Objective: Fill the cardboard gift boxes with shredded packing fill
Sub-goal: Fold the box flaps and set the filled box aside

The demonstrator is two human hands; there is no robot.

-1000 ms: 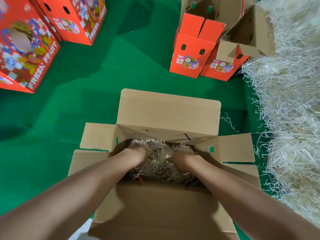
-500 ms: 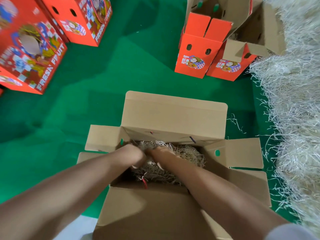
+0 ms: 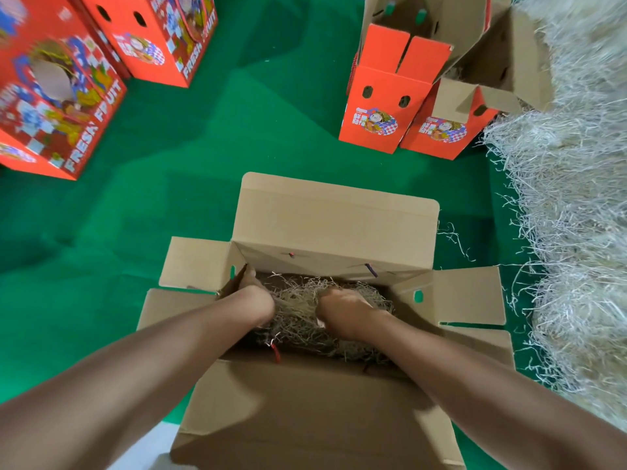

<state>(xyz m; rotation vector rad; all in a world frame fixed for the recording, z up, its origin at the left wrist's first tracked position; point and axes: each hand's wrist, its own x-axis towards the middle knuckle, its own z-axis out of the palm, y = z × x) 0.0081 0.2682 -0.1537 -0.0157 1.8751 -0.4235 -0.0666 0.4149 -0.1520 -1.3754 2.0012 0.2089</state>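
An open brown cardboard box (image 3: 336, 228) stands in front of me on the green cloth with all its flaps spread out. Tan shredded fill (image 3: 298, 317) lies in its bottom. Both my hands are down inside the box. My left hand (image 3: 255, 295) reaches along the left wall, its fingers stretched toward the back left corner and pressing the fill there. Near the middle, my right hand (image 3: 342, 312) sits knuckles up, its fingers curled into the fill and partly buried in it.
A big heap of pale shredded fill (image 3: 573, 212) runs along the right side. Two open red gift boxes (image 3: 383, 106) stand at the back right, and closed red "FRESH FRUIT" boxes (image 3: 51, 106) stand at the back left. Green cloth (image 3: 237, 137) covers the surface.
My hands, close together at the box's left half a moment ago, have spread apart. The left went to the back left corner, the right toward the middle.
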